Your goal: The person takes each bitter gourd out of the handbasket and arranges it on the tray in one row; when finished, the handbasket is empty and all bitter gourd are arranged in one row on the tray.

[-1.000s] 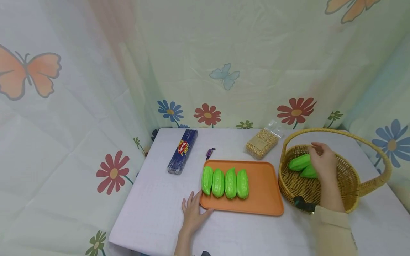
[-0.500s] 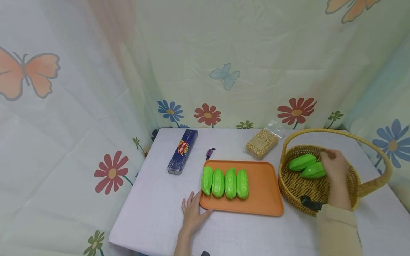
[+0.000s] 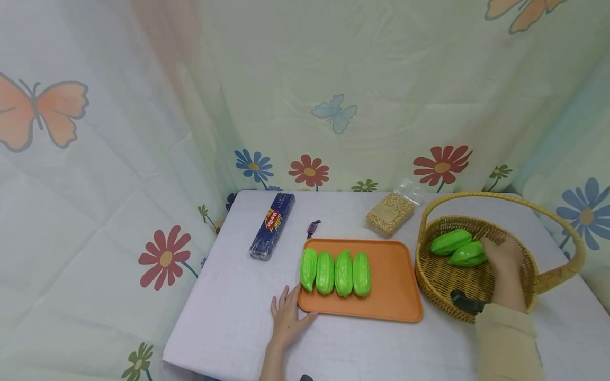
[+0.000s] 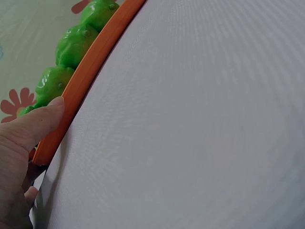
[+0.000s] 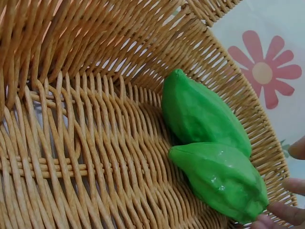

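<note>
In the head view, my right hand (image 3: 504, 254) is inside the wicker basket (image 3: 431, 288), beside two green star fruits. In the right wrist view its fingertips (image 5: 285, 213) are right at the end of the nearer star fruit (image 5: 221, 179); the other star fruit (image 5: 202, 112) lies alongside by the basket wall. On the orange tray (image 3: 393, 280), several more star fruits (image 3: 343, 272) stand side by side in a row at the left. My left hand (image 3: 287, 320) is spread at the tray's front left corner, its thumb (image 4: 45, 121) against the rim.
Behind the tray lie a blue Barilla pasta pack (image 3: 272, 226), a small purple wrapped candy (image 3: 312, 228) and a clear bag of yellow grains (image 3: 391, 213). The basket's tall handle (image 3: 495, 196) arches over its opening. A floral curtain (image 3: 333, 148) hangs behind the white table (image 3: 224, 317).
My right hand has come away from over the star fruits and moved right within the basket, leaving both lying there in full view. My left hand and the tray stay put.
</note>
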Demonstrator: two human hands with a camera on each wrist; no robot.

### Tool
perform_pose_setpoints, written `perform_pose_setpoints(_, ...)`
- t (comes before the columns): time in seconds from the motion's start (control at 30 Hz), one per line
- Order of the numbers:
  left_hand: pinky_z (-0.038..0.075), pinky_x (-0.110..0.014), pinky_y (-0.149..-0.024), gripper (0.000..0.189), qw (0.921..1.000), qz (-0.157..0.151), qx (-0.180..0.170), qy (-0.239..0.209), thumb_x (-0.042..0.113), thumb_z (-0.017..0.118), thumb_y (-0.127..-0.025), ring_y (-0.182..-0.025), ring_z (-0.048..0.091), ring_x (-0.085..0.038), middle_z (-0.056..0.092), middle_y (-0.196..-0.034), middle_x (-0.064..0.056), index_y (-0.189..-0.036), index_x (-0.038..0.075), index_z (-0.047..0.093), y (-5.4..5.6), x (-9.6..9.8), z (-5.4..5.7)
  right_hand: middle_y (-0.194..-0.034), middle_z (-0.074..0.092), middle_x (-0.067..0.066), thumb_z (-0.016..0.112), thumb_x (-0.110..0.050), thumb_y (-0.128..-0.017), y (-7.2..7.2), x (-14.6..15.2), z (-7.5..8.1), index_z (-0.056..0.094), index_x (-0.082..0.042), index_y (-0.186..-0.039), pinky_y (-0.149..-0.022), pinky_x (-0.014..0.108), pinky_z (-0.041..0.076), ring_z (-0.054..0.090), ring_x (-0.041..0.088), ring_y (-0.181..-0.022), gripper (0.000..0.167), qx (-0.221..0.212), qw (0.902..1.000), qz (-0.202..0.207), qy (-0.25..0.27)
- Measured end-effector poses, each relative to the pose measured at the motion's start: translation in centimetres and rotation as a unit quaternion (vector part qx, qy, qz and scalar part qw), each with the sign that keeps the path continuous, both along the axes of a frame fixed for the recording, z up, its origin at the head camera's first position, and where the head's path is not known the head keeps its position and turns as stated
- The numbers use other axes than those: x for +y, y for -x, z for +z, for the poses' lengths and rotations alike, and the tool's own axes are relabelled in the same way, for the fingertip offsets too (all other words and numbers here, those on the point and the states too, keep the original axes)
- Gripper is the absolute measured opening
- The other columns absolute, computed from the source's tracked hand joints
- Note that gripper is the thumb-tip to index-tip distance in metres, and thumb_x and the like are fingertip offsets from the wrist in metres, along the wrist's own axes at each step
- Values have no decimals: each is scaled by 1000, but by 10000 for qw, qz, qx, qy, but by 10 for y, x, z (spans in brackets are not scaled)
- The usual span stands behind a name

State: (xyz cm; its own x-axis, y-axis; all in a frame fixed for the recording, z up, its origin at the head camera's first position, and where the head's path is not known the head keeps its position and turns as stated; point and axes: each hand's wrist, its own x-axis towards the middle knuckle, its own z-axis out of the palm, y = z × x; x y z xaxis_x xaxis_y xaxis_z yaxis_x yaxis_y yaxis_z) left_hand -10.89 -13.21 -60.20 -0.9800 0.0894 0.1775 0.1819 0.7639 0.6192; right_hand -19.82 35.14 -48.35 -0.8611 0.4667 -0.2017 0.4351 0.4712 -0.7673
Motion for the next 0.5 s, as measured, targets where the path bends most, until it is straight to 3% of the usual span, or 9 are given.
perform_pose_setpoints(0.13,-1,-57,-103,82,10000,28,-79,-39,54,64,-75,-133,24,-33,44,-137,-5,-140,13,36,0,0,1,-136,15,43,36,-34,-92,0,3,-2,13,15,-138,-100,59,23,13,58,-123,71,-359,9988,328,-52)
perform_pose_setpoints(0.27,-2,-57,-103,82,9999,26,-99,-76,55,64,-75,-133,23,-32,44,-138,-4,-140,13,36,-1,1,1,-133,15,46,39,-34,-91,0,3,-7,10,21,-135,-100,60,23,15,58,-122,76,-368,9984,417,29)
perform_pose_setpoints(0.5,-2,-57,-103,82,9999,15,-141,-34,56,63,-76,-133,22,-32,43,-138,-4,-141,14,36,0,1,1,-126,17,49,41,-37,-90,1,2,-18,0,23,-133,-82,51,43,33,54,-110,84,-458,9967,590,306)
